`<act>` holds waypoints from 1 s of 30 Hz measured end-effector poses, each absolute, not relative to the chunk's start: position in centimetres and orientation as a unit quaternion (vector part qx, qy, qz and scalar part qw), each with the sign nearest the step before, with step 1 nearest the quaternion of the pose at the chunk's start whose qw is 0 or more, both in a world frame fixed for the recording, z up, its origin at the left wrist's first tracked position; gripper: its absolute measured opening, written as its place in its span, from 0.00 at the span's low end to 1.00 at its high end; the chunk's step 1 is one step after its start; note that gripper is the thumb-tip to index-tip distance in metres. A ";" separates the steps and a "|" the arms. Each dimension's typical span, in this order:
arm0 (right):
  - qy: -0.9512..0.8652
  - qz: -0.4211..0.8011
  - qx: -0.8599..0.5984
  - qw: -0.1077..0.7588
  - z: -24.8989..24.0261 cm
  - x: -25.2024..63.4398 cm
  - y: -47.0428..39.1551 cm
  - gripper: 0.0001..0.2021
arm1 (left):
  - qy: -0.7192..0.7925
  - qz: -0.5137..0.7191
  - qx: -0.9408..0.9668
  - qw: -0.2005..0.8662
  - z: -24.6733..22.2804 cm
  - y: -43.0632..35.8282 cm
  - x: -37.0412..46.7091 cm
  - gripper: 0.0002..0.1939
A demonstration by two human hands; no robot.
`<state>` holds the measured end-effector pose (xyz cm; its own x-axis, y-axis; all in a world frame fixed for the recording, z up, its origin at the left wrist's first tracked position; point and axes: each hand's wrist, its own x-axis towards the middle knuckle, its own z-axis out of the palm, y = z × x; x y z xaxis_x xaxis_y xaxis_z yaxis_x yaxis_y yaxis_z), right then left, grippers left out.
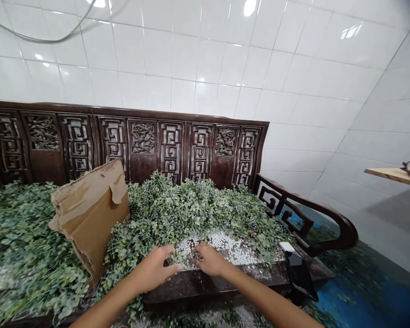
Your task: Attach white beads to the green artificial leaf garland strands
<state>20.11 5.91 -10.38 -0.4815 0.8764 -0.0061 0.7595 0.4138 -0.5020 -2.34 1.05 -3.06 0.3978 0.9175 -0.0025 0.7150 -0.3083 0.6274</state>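
My left hand (159, 265) is low over the bench front, its thumb and fingers apart around a small green leafy sprig (177, 257). Just to the right, my right hand (207, 259) has curled fingers that point at the same spot; whatever is in their tips, if anything, is too small to make out. Small white pellets (228, 248) lie scattered on the dark wooden seat under and behind both hands. A big heap of artificial green leaf sprigs (191, 205) rises behind them.
A torn cardboard sheet (99, 214) stands upright in the greenery at left, dividing the heap from more sprigs (20, 241). The carved bench back (143, 159) and curved armrest (341, 228) bound the seat. A black object (299, 275) hangs over the right front edge.
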 end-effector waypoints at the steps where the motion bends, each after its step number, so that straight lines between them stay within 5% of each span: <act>1: -0.836 0.201 -0.498 0.113 -10.9 20.4 5.9 0.11 | 0.509 0.192 0.789 0.285 -3.0 1.0 -2.3 0.14; 8: -0.889 0.078 -0.451 -0.030 -13.6 18.5 6.2 0.15 | 0.496 0.216 0.775 0.327 -2.7 1.1 -2.3 0.16; 14: -0.911 0.041 -0.405 -0.059 -13.9 16.9 6.8 0.11 | 0.477 0.266 0.710 0.444 -3.5 1.4 -2.5 0.16; 17: -0.910 0.041 -0.410 -0.036 -13.6 17.3 6.9 0.11 | 0.486 0.278 0.670 0.487 -3.9 1.3 -2.6 0.21; 22: -0.892 0.076 -0.444 0.045 -12.6 18.3 6.9 0.10 | 0.486 0.294 0.666 0.484 -3.7 1.4 -2.4 0.15; 30: -0.833 0.189 -0.465 0.232 -8.2 18.0 6.0 0.09 | 0.525 0.329 0.706 0.344 -2.9 1.8 -2.3 0.06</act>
